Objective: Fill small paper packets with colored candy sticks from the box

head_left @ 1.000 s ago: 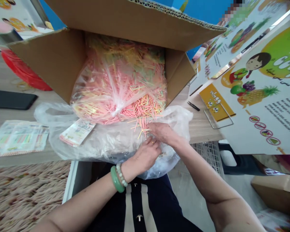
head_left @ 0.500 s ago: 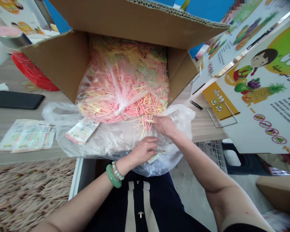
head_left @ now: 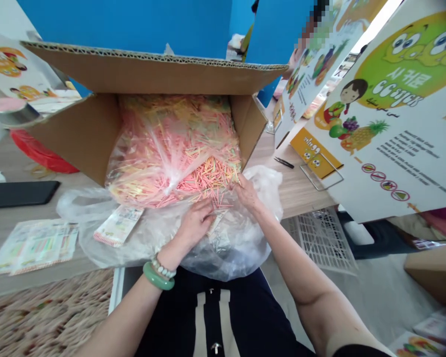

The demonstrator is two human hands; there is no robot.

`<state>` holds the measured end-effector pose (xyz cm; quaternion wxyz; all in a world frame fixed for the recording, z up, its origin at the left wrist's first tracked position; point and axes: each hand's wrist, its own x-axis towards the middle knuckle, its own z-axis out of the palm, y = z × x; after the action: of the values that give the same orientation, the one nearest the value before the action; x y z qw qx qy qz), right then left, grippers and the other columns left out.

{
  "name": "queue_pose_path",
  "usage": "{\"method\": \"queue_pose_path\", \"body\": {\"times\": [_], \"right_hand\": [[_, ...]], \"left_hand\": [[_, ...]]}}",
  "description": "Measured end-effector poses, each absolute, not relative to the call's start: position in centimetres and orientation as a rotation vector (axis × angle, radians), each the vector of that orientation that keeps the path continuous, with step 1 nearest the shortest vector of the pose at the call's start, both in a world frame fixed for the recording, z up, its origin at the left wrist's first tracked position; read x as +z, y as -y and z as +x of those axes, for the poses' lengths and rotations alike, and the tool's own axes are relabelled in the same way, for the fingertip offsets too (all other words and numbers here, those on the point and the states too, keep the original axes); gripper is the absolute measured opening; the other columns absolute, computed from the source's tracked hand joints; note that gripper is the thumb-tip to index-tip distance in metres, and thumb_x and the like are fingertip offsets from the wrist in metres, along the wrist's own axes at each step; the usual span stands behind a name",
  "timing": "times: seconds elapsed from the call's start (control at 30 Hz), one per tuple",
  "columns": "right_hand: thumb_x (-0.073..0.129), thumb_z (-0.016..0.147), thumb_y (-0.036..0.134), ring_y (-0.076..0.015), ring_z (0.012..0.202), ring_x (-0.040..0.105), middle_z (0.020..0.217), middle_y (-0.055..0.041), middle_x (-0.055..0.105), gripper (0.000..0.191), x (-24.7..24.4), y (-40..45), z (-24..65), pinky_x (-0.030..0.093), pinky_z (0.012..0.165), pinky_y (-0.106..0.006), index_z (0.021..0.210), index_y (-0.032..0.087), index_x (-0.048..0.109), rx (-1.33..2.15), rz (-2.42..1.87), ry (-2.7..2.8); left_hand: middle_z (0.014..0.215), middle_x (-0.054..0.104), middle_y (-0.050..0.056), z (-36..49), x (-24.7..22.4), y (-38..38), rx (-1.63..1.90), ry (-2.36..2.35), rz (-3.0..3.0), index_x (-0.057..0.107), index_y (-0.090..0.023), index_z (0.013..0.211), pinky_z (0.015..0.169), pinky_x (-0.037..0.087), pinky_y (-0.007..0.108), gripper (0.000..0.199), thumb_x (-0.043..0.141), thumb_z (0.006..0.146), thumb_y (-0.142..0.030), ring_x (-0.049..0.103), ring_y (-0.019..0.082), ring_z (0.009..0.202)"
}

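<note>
My left hand (head_left: 195, 221) has its fingers curled round the edge of a small printed packet (head_left: 216, 223) over the clear plastic sheet. Just to the right, my right hand (head_left: 244, 192) is closed at the edge of the pink and yellow sticks (head_left: 211, 173); what its fingers pinch is too small to make out. The sticks spill from a knotted clear bag (head_left: 159, 148) inside an open cardboard box (head_left: 85, 129). A stack of small packets (head_left: 119, 224) lies on the plastic left of my left hand.
More flat packets (head_left: 37, 245) and a black phone (head_left: 22, 193) are at the left. Tweezers (head_left: 284, 162) lie right of the box, beside a wire stand (head_left: 321, 177) and large printed boxes (head_left: 401, 119). A white basket (head_left: 325, 238) sits below the table edge.
The camera view has shifted. My left hand has come up closer to the spilled sticks, with the small packet now raised beside its fingers. My right hand stays by the pile.
</note>
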<state>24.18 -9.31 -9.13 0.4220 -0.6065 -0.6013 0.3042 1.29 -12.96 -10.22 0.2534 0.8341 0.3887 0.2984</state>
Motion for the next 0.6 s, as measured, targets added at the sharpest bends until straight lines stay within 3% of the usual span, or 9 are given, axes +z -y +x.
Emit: {"method": "queue_pose_path", "body": {"times": [0.2, 0.4, 0.6], "right_hand": [[0.066, 0.07, 0.037, -0.016, 0.07, 0.051, 0.072, 0.0017, 0.058, 0.018, -8.5, 9.2, 22.2, 0.043, 0.07, -0.031, 0.075, 0.022, 0.058, 1.226, -1.147, 1.021], [0.068, 0.066, 0.032, -0.0164, 0.07, 0.054, 0.073, 0.0021, 0.063, 0.021, -8.6, 9.6, 21.6, 0.046, 0.07, -0.03, 0.082, 0.023, 0.058, 1.247, -1.174, 0.953], [0.063, 0.069, 0.034, -0.0163, 0.071, 0.051, 0.073, 0.0041, 0.056, 0.017, -11.1, 9.3, 21.3, 0.043, 0.067, -0.028, 0.08, 0.024, 0.055, 1.15, -1.271, 1.072]], "left_hand": [[0.121, 0.074, 0.012, 2.3, -10.0, 15.3, 0.793, -0.9, 2.479, 0.068, -0.019, 0.087, 0.103, 0.056, 0.047, 0.016, 0.056, 0.094, -0.014, 0.069, 0.027, 0.114], [0.107, 0.075, 0.012, 6.0, -9.4, 13.8, 0.412, -0.728, 2.448, 0.069, -0.016, 0.085, 0.103, 0.054, 0.041, 0.015, 0.056, 0.09, -0.009, 0.07, 0.025, 0.109], [0.144, 0.061, 0.017, 5.0, -10.7, 12.7, 0.43, -0.967, 2.375, 0.073, -0.016, 0.091, 0.122, 0.036, 0.058, 0.016, 0.06, 0.086, -0.008, 0.055, 0.033, 0.137]]}}
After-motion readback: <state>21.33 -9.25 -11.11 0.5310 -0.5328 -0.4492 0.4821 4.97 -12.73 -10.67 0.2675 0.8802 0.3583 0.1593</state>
